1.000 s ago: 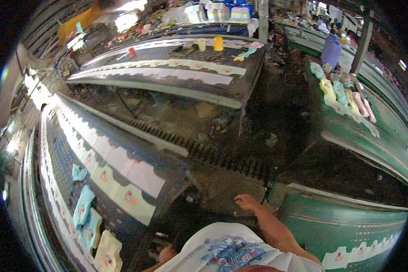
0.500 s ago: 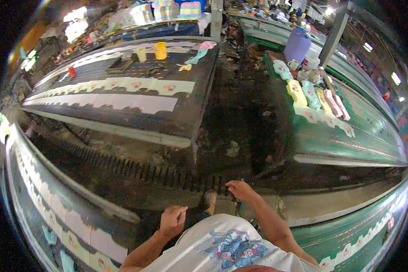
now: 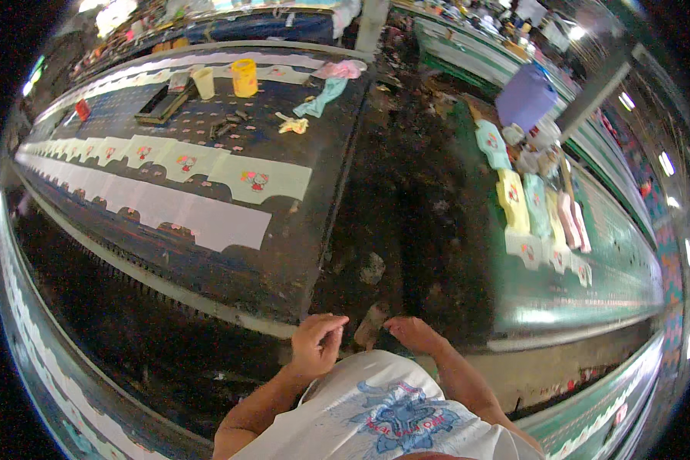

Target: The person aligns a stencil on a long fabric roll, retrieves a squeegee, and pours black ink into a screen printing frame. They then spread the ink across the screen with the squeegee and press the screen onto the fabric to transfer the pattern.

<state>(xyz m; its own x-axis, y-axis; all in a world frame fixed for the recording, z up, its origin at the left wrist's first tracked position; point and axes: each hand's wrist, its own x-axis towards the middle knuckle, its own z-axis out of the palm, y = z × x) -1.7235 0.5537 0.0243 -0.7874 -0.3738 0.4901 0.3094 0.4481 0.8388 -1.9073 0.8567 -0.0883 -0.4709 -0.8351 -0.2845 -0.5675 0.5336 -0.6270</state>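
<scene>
My left hand point(image 3: 318, 343) is raised in front of my white shirt point(image 3: 383, 399), its fingers loosely curled together with nothing seen in them. To its right, my right hand point(image 3: 414, 335) hangs at about the same height, also curled and holding nothing that I can see. Neither hand touches the tables. Nearest to my left hand is the front corner of a long dark table point(image 3: 280, 303). On it lie rows of pale printed fabric pieces point(image 3: 264, 180). One foot point(image 3: 370, 326) shows between my hands, on the dark floor.
Ahead runs a narrow, littered aisle point(image 3: 391, 199). The left table bears a yellow container point(image 3: 244, 79), a pale cup point(image 3: 204, 83), a dark tray point(image 3: 161, 105) and crumpled cloths point(image 3: 323, 96). On the green table point(image 3: 544, 314) at right stand folded fabric stacks point(image 3: 515, 203) and a purple jug point(image 3: 526, 96). A post point(image 3: 602, 90) rises behind.
I have moved forward, and the aisle and both tables appear closer. My left hand has risen and shifted right, nearer to my right hand. Neither has picked up anything visible.
</scene>
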